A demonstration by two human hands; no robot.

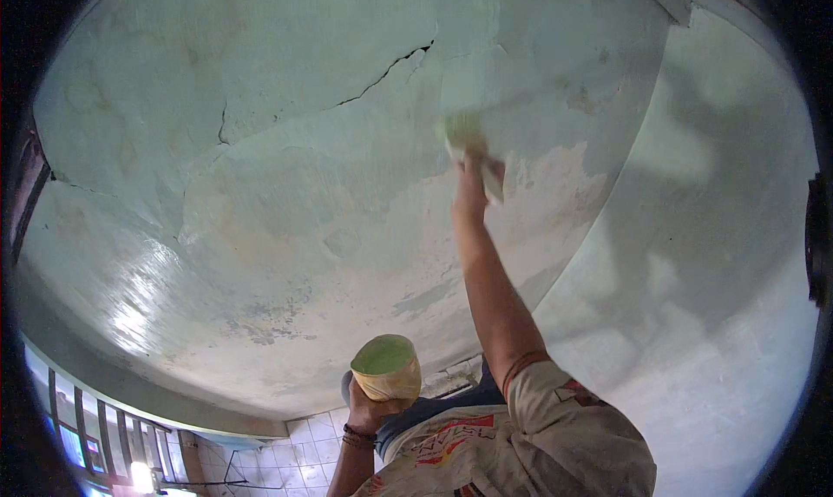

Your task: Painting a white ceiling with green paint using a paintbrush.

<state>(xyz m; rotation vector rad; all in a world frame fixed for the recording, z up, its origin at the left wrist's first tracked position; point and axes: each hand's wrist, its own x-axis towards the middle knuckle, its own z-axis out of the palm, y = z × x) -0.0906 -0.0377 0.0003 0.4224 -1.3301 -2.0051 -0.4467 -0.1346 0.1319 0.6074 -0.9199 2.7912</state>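
My right hand (473, 180) is stretched up to the wall, its fingers closed round the handle of a wide paintbrush (462, 132). The brush head, blurred by motion, is at the pale green wall (347, 150) and looks coated with light green paint. Low in front of my body, my left hand (373, 408) grips a round, yellowish paint container (388, 377) from below and the side. Light green paint (384, 355) shows inside its open top. Green covers the upper wall; paler, bare and flaking patches (278, 310) show lower down.
A dark crack (386, 73) runs across the upper wall. Another wall (694, 236) meets it at a corner on the right. At lower left are a barred railing (104, 436) and a bright lamp (141, 477). White floor tiles (299, 454) lie below.
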